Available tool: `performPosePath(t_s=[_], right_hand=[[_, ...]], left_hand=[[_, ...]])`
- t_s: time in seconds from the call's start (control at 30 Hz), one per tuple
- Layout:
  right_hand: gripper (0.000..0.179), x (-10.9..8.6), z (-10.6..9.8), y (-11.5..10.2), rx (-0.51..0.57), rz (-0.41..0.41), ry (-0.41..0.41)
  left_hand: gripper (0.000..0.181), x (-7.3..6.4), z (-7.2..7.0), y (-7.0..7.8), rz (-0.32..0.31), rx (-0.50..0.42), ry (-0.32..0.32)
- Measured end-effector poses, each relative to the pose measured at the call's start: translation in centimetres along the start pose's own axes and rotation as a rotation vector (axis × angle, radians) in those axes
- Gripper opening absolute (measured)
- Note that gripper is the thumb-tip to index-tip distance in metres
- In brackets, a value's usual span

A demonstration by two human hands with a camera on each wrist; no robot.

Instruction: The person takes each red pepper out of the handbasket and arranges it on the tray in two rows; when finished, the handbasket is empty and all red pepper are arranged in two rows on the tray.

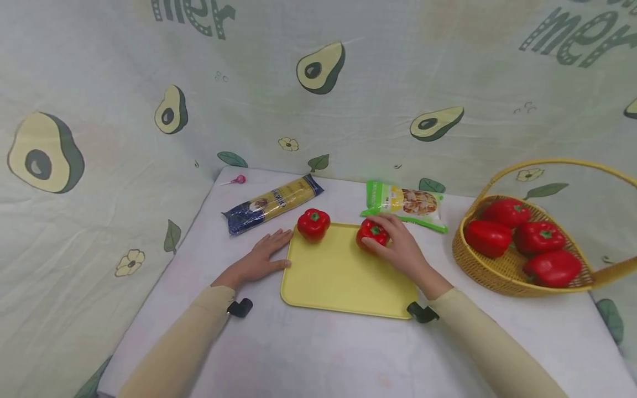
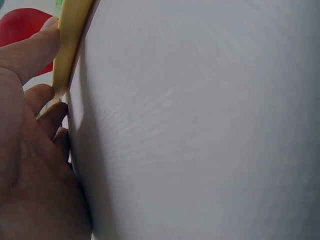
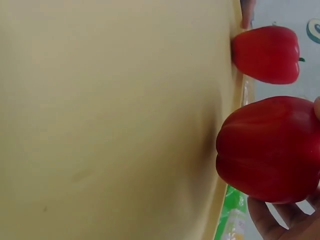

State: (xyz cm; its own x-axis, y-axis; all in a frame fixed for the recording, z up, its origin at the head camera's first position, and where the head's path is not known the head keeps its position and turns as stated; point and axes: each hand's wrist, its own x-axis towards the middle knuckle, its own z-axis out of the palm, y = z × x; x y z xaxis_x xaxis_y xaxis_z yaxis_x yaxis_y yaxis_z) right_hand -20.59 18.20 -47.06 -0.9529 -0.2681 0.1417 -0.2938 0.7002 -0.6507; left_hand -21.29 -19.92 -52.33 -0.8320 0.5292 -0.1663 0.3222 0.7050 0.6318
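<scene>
A red bell pepper (image 3: 270, 150) is gripped by my right hand (image 1: 398, 246), thumb on one side and fingers on the other, over the back right part of the yellow tray (image 1: 343, 282). Another red bell pepper (image 1: 313, 224) stands upright at the tray's back left corner. My left hand (image 1: 264, 257) lies with fingers extended at the tray's left edge; in the left wrist view its thumb touches the tray rim (image 2: 72, 40).
A wicker basket (image 1: 478, 273) with several red bell peppers stands at the right, its handle arching up. Behind the tray lie a blue and yellow pasta packet (image 1: 273, 203) and a green-edged food packet (image 1: 405, 204). A pink lollipop (image 1: 241, 179) is at the back left.
</scene>
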Motion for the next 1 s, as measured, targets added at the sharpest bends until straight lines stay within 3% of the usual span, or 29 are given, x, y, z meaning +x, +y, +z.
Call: performPosePath(t_s=[0.47, 1.0], right_hand=[[0.059, 2.2, 1.4, -0.6, -0.006, -0.019, -0.017], [0.061, 2.8, 1.6, -0.6, -0.004, 0.015, -0.073]], left_hand=[[0.085, -0.2, 0.1, 0.3, -0.004, -0.006, 0.012], [0.084, -0.2, -0.3, 0.7, -0.008, 0.005, 0.004]])
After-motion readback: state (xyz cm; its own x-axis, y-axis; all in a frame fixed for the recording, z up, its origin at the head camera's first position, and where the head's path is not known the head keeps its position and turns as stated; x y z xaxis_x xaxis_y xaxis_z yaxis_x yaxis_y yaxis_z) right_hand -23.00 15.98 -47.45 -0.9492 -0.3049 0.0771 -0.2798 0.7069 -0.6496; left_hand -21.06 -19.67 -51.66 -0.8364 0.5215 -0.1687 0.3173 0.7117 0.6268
